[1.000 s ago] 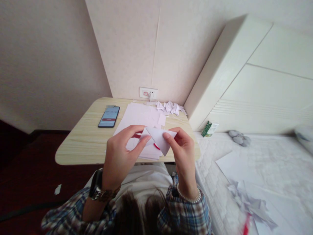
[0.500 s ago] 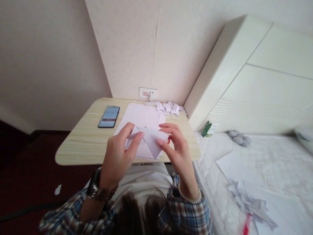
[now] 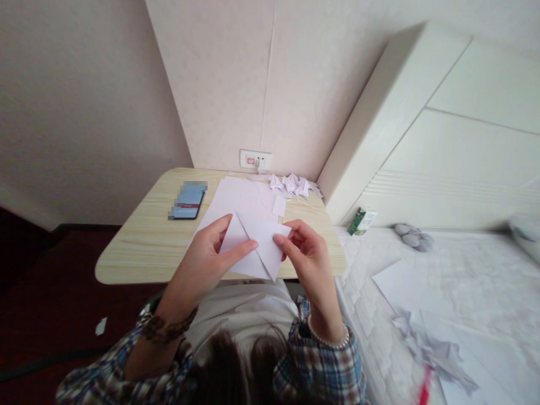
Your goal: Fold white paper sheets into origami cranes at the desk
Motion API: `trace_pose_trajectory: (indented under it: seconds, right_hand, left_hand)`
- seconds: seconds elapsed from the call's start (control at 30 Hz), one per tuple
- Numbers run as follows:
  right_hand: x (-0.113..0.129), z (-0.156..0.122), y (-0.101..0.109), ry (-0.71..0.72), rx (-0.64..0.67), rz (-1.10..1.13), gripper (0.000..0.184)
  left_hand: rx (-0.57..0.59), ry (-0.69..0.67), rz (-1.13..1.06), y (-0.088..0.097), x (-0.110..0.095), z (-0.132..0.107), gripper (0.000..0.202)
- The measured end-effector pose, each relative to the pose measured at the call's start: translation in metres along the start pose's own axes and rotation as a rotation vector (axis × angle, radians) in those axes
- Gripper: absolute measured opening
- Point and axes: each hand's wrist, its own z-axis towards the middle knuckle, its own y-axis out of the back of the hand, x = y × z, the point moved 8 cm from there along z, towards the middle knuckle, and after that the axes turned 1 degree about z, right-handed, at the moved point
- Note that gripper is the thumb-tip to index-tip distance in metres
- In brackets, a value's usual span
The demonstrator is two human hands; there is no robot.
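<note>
Both of my hands hold a partly folded white paper piece [image 3: 257,247] just above the near edge of a light wooden table [image 3: 143,247]. My left hand [image 3: 206,261] pinches its left flap between thumb and forefinger. On the right corner, my right hand [image 3: 306,259] grips with bent fingers. The paper shows diagonal creases and comes to a point at the bottom. Under it lies a stack of white sheets [image 3: 240,199].
A phone [image 3: 188,201] lies on the table's left part. Several small folded paper shapes [image 3: 295,184] sit at the table's back edge below a wall socket [image 3: 255,160]. To the right are a white headboard [image 3: 405,112], a bed with loose sheets [image 3: 405,284], crumpled paper [image 3: 434,351] and a small green carton [image 3: 360,221].
The folded paper has been turned and lowered toward the table edge. The red item that showed behind it earlier is now hidden. My left wrist has dropped and rolled.
</note>
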Motion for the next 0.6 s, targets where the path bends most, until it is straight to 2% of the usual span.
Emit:
trace_pose_trajectory:
  seconds: [0.1,0.23,0.37,0.47,0.6]
  right_hand:
    - [0.002,0.000,0.002,0.021,-0.024,0.000,0.009]
    - [0.009,0.000,0.007,0.125,-0.110,-0.074,0.029]
    - [0.018,-0.003,0.004,0.229,-0.091,-0.188,0.024]
    - [0.024,-0.006,0.003,0.305,-0.096,-0.249,0.028]
    - [0.026,-0.007,0.002,0.316,-0.106,-0.290,0.034]
  left_hand:
    - [0.003,0.034,-0.013,0.000,0.003,0.000,0.031]
    - [-0.054,0.061,-0.050,0.003,0.006,0.000,0.032]
    - [-0.114,0.059,-0.075,0.006,0.006,0.000,0.031]
    - [-0.119,0.049,-0.091,0.005,0.005,0.000,0.033]
    - [-0.131,0.034,-0.119,0.005,0.005,0.001,0.038]
